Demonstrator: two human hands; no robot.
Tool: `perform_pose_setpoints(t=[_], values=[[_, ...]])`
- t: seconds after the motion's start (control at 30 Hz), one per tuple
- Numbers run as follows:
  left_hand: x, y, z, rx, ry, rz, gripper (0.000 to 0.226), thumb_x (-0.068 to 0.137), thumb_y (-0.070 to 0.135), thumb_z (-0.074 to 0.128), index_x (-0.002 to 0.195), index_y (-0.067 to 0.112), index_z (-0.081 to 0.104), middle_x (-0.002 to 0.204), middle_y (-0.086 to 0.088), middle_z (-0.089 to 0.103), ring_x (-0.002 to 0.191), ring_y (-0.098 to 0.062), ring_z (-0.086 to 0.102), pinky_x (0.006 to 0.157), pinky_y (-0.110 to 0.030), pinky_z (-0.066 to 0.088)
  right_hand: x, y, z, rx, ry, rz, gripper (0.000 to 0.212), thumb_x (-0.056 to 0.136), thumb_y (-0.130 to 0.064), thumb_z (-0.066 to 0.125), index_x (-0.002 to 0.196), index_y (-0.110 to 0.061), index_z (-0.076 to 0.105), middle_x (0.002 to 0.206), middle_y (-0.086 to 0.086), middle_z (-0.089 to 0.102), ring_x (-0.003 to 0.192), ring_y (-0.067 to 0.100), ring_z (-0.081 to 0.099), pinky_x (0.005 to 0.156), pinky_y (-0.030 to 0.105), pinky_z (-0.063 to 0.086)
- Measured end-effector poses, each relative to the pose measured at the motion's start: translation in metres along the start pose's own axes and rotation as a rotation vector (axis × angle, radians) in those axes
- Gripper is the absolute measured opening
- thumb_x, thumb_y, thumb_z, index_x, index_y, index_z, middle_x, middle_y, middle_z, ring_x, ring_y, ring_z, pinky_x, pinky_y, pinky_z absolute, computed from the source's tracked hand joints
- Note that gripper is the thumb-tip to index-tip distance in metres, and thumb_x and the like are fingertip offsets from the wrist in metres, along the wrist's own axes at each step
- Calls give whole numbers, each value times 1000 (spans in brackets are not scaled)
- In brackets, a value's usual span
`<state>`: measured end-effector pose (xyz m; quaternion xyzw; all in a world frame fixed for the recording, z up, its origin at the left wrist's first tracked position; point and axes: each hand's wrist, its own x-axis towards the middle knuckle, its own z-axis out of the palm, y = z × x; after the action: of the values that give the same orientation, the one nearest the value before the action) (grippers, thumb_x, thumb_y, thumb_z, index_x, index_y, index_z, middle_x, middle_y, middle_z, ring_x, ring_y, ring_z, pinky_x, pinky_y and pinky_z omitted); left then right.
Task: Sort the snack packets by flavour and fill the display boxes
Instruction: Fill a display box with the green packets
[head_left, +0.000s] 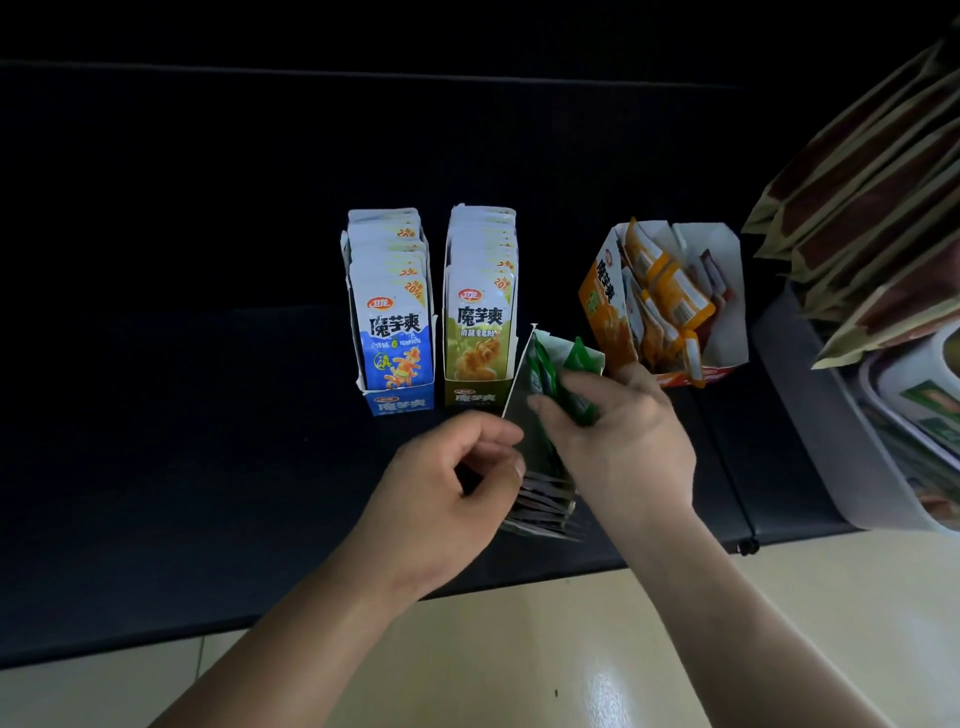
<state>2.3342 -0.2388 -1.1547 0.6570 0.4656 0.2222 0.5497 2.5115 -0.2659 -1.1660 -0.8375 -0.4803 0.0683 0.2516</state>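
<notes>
Nearest, cream floor (519, 649) and two bare forearms reaching forward over the edge of a black table (156, 467). Two hands at work on one tilted box (517, 410), the closest of four boxes in all. Left hand (452, 467) half closed, thumb and curled fingers pinching that box's left wall. Right hand (623, 441) clamped on green packets (550, 387), at least two, fingers wrapped round them, their tops poking up at the box's mouth. At the near end of the same box, a row of dark packets (545, 504) seen edge-on, too blurred to count. Farther back, upright and side by side: a blue box (402, 404) packed with blue packets (395, 332), five or six in a row, and just beside it an olive box (475, 397) packed with olive packets (478, 332), roughly the same number. Right of those and apart, an orange box (602, 296), leaning, with loose orange packets (670, 296) jumbled at angles inside. At the far right, a grey tub (810, 405) and, above it, a fanned stack of brown packets (857, 182).
</notes>
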Motion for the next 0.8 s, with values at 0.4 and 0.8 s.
perform_pose_setpoints(t=[0.4, 0.8], values=[[6, 2, -3, 41, 57, 35, 16, 93, 27, 75, 106, 35, 74, 92, 20, 74, 87, 1, 69, 75, -13, 50, -21, 7, -28, 694, 156, 197, 6, 94, -17, 75, 89, -19, 75, 83, -3, 75, 78, 8, 72, 67, 17, 56], [32, 41, 5, -99, 63, -67, 39, 93, 58, 63, 91, 21, 73, 84, 5, 78, 84, -7, 73, 82, -37, 58, -24, 15, -30, 670, 48, 33, 4, 88, -23, 77, 90, -27, 77, 91, -4, 74, 87, 14, 71, 76, 19, 55]])
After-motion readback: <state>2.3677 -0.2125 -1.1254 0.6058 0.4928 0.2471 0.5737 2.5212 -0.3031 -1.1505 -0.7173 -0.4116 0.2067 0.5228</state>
